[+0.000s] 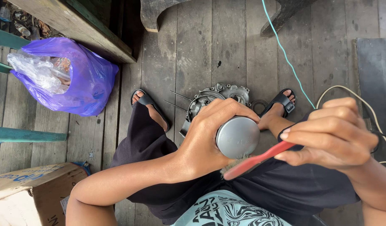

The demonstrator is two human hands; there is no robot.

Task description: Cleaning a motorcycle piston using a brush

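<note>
Weathered grey wooden plank floor (226,46) underfoot, a purple plastic bag (86,79) of clear wrappings at one side. Above the lap, the left hand (205,136) wraps a round silver metal cylinder (238,137), flat end up; the right hand (333,134) pinches a red-handled brush (253,161), bristles touching the cylinder.

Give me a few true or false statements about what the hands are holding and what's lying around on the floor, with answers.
1. The left hand grips a round grey metal part. True.
2. The right hand holds a blue screwdriver. False: it holds a red-handled brush.
3. A purple plastic bag lies on the wooden floor. True.
4. The person is barefoot. False: black sandals are on the feet.
</note>
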